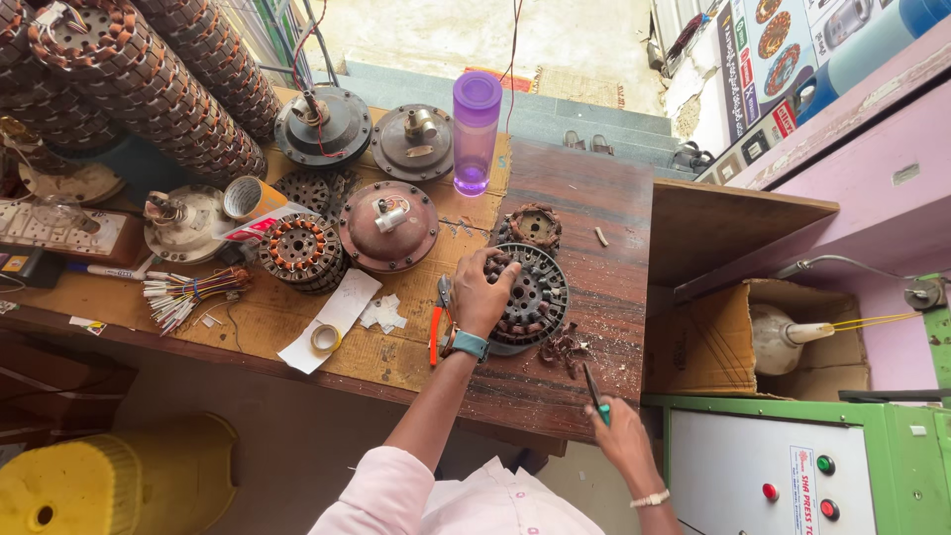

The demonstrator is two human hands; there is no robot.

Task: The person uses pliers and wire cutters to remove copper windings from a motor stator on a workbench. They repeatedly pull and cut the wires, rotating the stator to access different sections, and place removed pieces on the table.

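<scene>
- The left hand [482, 293] lies spread over the round stator core [530, 297], fingers gripping its rim, on the dark right part of the table [584, 198].
- The right hand [619, 431] is closed round a thin tool with a green handle [594, 394], near the table's front edge.
- The core's slots look mostly bare, and copper-coloured scraps [565, 347] lie just beside it (stripping seems well along, judging by that).
- A smaller wound stator [535, 226] just behind appears untouched.
</scene>
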